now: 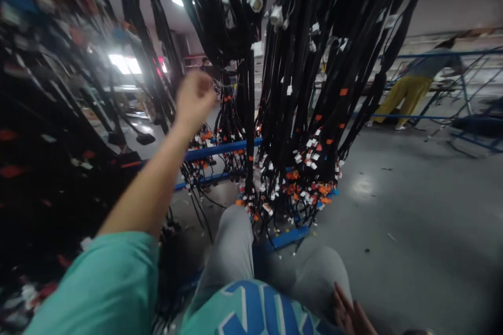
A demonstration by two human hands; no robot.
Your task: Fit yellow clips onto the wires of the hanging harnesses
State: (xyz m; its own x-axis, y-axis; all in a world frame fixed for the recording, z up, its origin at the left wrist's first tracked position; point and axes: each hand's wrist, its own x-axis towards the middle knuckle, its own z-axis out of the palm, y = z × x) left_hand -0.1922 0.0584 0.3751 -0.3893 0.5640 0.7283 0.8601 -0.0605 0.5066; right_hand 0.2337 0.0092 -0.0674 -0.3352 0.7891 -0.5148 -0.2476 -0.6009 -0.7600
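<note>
My left hand [196, 95] is raised at the end of a stretched arm, slightly blurred. Its fingers are curled in; whatever they may hold is too small or hidden to make out. Just right of it hangs a wire harness [226, 107], gathered near the top, with orange tags and white connectors lower down. A thick group of black-sleeved wire harnesses [291, 84] hangs further right, ending in many white, orange and red connectors [310, 188]. Low in the view, beside my right knee, my right hand [349, 315] is partly visible, fingers stretched and slightly apart, holding nothing I can see.
More harnesses [51, 115] hang close on my left, blurred. A blue rack bar [223, 149] crosses ahead, and a blue base bar [288, 238] lies low before my knees. Grey floor [393, 209] stretches right, with small scraps. A person [412, 84] bends beside a blue frame [463, 84].
</note>
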